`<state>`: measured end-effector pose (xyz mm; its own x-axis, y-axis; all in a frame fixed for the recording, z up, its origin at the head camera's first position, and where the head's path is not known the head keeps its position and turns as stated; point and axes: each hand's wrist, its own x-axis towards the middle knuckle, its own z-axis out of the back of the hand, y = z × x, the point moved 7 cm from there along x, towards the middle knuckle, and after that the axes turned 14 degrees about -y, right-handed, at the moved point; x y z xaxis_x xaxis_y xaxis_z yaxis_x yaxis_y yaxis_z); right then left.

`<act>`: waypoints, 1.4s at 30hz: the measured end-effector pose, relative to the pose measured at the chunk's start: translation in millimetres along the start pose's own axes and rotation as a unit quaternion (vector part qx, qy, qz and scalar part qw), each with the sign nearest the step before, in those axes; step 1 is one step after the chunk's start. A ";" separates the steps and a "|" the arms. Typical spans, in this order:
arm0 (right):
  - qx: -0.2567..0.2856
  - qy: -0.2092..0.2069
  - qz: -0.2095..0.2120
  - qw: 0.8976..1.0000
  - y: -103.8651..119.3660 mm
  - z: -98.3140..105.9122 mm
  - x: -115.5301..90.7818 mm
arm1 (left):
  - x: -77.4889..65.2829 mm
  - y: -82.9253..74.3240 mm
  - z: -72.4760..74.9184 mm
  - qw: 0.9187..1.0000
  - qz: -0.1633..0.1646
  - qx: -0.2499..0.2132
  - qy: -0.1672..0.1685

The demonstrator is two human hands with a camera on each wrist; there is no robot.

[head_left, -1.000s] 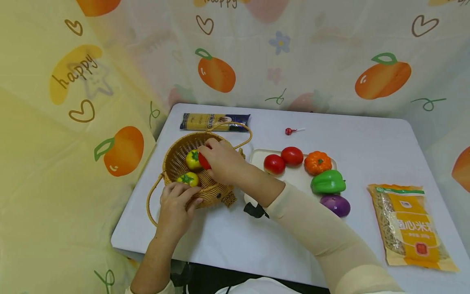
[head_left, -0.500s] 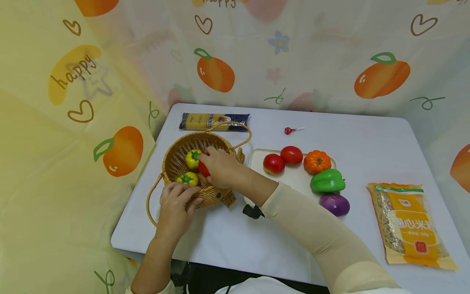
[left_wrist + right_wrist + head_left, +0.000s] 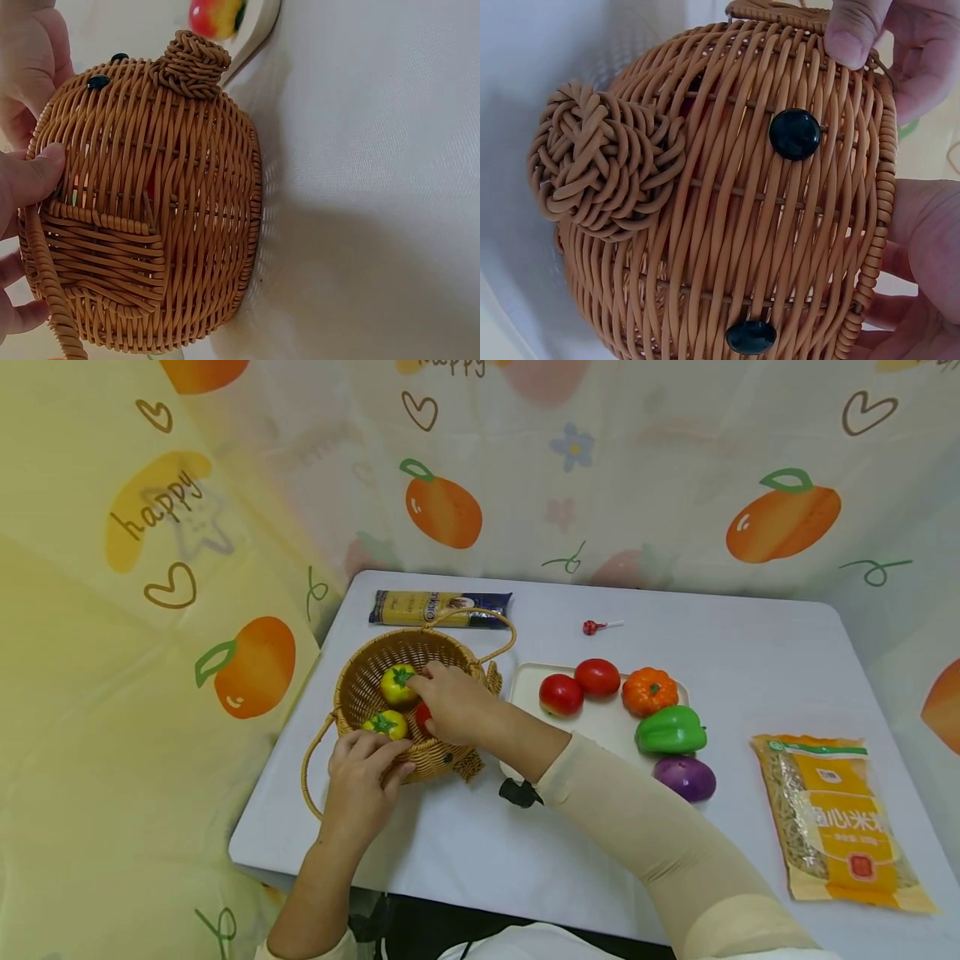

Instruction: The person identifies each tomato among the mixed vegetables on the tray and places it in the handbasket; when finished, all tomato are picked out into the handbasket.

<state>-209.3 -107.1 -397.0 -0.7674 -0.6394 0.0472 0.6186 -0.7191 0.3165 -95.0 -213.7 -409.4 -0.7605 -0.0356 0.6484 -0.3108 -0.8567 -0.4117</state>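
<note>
In the head view, a round wicker basket (image 3: 431, 762) stands at the table's left. Two yellow tomato-like fruits (image 3: 397, 685) with green leafy tops lie in it. My left hand (image 3: 366, 781) grips its near rim; the left wrist view shows that thumb (image 3: 37, 174) on the outer weave. My right hand (image 3: 453, 702) reaches down over the basket's right side. Beside and partly under it, a round red fruit or vegetable (image 3: 423, 718) sits low inside. The weave and rim hide the right fingertips in the right wrist view, so whether they hold the red piece is unclear.
Right of the basket, a pale tray (image 3: 528, 675) bears two red fruits (image 3: 579, 686), an orange pumpkin (image 3: 649, 692), a green bell pepper (image 3: 671, 730) and a purple eggplant (image 3: 685, 778). A pasta pack (image 3: 438, 608), a lollipop (image 3: 592, 627) and a noodle bag (image 3: 840, 822) lie around.
My right hand has lowered slightly into the basket. The red piece has sunk lower and now shows less beside the fingers. My left hand has stayed on the rim.
</note>
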 end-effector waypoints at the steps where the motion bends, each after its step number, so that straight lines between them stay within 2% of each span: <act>1: 0.002 -0.001 0.002 1.000 -0.4 0.1 -0.4 | 0.3 0.1 0.0 1.000 0.000 0.002 0.002; 5: 0.010 -0.015 0.018 1.000 -1.3 1.8 -2.1 | 1.5 -0.7 0.2 1.000 0.000 0.007 0.013; 11: 0.037 -0.068 0.033 0.996 -9.2 14.1 -8.6 | 2.0 -0.7 0.3 1.000 0.000 0.011 0.018; 18: 0.058 -0.113 -0.001 0.992 -35.2 45.6 -23.1 | 1.7 -0.5 0.0 1.000 0.007 0.008 0.021; 23: 0.072 -0.113 -0.056 0.989 -71.4 53.0 -33.0 | 2.1 -1.5 0.8 1.000 0.011 0.009 0.019; 28: 0.056 -0.093 -0.126 0.986 -114.3 43.7 -41.6 | 2.3 -2.3 0.2 1.000 0.011 0.007 0.017; 32: 0.020 -0.053 -0.168 0.984 -140.1 24.5 -50.9 | 2.2 -2.6 0.2 1.000 0.012 0.005 0.016; 37: -0.011 -0.007 -0.181 0.983 -155.2 -0.6 -60.2 | 1.6 -1.5 0.4 1.000 0.018 0.008 0.020; 42: -0.024 -0.001 -0.182 0.983 -160.4 -13.7 -65.1 | 2.4 -0.8 -0.6 0.999 0.022 0.012 0.028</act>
<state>-256.2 46.1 -463.8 -0.9396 -0.3369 -0.0599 0.3099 -0.9121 0.2683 -97.0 -212.7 -407.9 -0.8043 -0.0443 0.5925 -0.2639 -0.8668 -0.4231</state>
